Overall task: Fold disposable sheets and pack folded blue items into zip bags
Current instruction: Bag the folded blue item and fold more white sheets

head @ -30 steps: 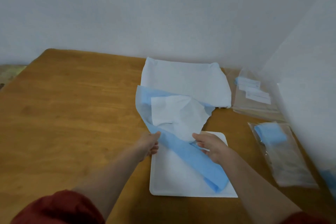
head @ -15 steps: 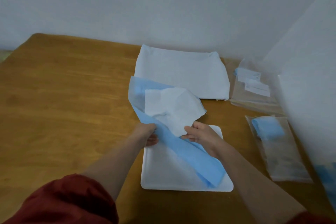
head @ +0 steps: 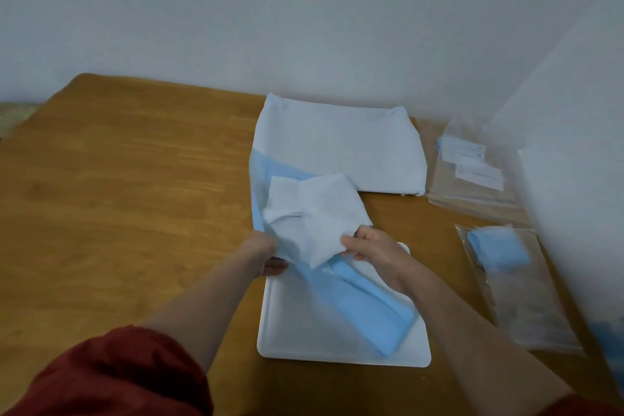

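Observation:
A blue and white disposable sheet (head: 314, 219) is held up over the white tray (head: 304, 331). Its white part bunches between my hands and its blue end (head: 368, 311) trails down onto the tray. My left hand (head: 266, 253) grips the sheet's left edge. My right hand (head: 374, 253) pinches the white part from the right. A zip bag (head: 513, 284) on the right holds a folded blue item (head: 499, 246).
A stack of pale folded sheets (head: 341, 149) lies behind the tray near the wall. More clear bags with white labels (head: 469, 172) lie at the back right. The wooden table (head: 135, 186) stretches to the left. A white wall panel stands at the right edge.
My hands have drawn the sheet's white part down and bunched it closer between them. The blue strip has settled lower on the tray.

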